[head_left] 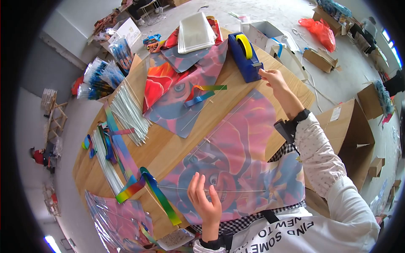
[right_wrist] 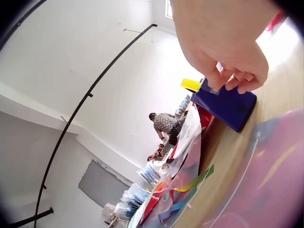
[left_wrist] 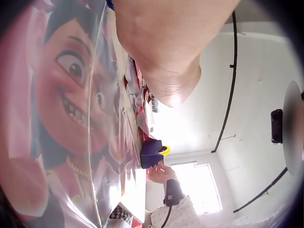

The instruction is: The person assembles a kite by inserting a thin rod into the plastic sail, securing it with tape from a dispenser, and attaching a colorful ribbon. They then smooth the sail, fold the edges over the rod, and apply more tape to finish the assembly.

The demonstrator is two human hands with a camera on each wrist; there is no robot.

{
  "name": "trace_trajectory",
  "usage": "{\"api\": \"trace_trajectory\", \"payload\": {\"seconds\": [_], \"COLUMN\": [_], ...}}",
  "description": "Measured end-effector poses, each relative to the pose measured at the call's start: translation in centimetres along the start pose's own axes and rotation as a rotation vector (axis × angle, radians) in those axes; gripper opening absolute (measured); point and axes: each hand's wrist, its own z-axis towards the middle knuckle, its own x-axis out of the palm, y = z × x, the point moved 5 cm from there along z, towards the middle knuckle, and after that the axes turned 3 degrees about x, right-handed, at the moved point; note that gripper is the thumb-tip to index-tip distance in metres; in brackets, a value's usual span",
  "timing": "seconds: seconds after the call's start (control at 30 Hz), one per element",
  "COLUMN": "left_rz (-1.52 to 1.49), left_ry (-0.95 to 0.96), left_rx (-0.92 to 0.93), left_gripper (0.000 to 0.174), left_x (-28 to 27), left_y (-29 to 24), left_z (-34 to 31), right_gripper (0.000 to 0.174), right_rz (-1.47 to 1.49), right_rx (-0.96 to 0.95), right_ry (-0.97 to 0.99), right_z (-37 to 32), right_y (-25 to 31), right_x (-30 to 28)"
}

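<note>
On the round wooden table (head_left: 168, 147), right in front of the person, lies a kite (head_left: 244, 160) of thin shiny film. It is printed with a cartoon girl's face among pink, red and blue patches; the left wrist view shows her eyes and grin close up (left_wrist: 66, 118). Thin white rods cross it. Its long axis runs slantwise from the person's body out to the far right. The far tip points at a blue tape dispenser (head_left: 244, 57), and the near edge hangs over the table rim against the checked apron.

Resting on the kite's near part is the left hand (head_left: 205, 200), its grip apart, fingers relaxed and slightly spread.

At the dispenser's cutter end is the right hand (head_left: 273, 78), its grip pinched together there (right_wrist: 223, 42); whether tape lies between the fingertips cannot be told. The dispenser carries a yellow roll (head_left: 244, 45) and lies lengthwise away from the person, cutter end nearest.

Farther back lie a second kite (head_left: 177, 92), a bundle of white rods (head_left: 130, 111) and a rainbow ribbon (head_left: 156, 194).
</note>
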Motion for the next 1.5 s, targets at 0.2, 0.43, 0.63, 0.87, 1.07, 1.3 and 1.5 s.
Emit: {"api": "trace_trajectory", "payload": {"seconds": [0.2, 0.43, 0.63, 0.87, 1.07, 1.3, 1.5], "left_rz": [0.042, 0.074, -0.029, -0.132, -0.155, -0.133, -0.128], "left_ry": [-0.078, -0.088, -0.042, -0.075, -0.119, -0.125, -0.127], "left_rx": [0.019, -0.046, -0.029, -0.046, -0.066, -0.045, -0.047], "left_gripper": [0.039, 0.038, 0.038, 0.037, 0.038, 0.036, 0.033], "left_x": [-0.5, 2.4, 6.1, 8.2, 8.2, 8.1, 8.1], "left_y": [0.3, 4.3, 6.6, 7.5, 7.8, 7.7, 7.7], "left_z": [2.0, 5.6, 7.4, 7.4, 7.1, 7.1, 7.1], "right_gripper": [0.028, 0.013, 0.023, 0.044, 0.038, 0.035, 0.032], "right_rz": [-0.100, -0.041, -0.022, 0.022, 0.009, -0.060, -0.056], "right_rx": [0.000, -0.246, -0.104, 0.116, 0.174, 0.202, 0.206], "right_ry": [0.046, 0.592, 0.662, 0.484, 0.477, 0.457, 0.397], "right_z": [-3.3, -18.1, -21.1, -21.8, -21.5, -20.8, -21.0], "right_y": [-3.1, -3.8, -4.9, -4.6, -5.1, -5.0, -4.9], "right_x": [3.2, 10.0, 14.3, 16.2, 17.0, 17.1, 17.3]}}
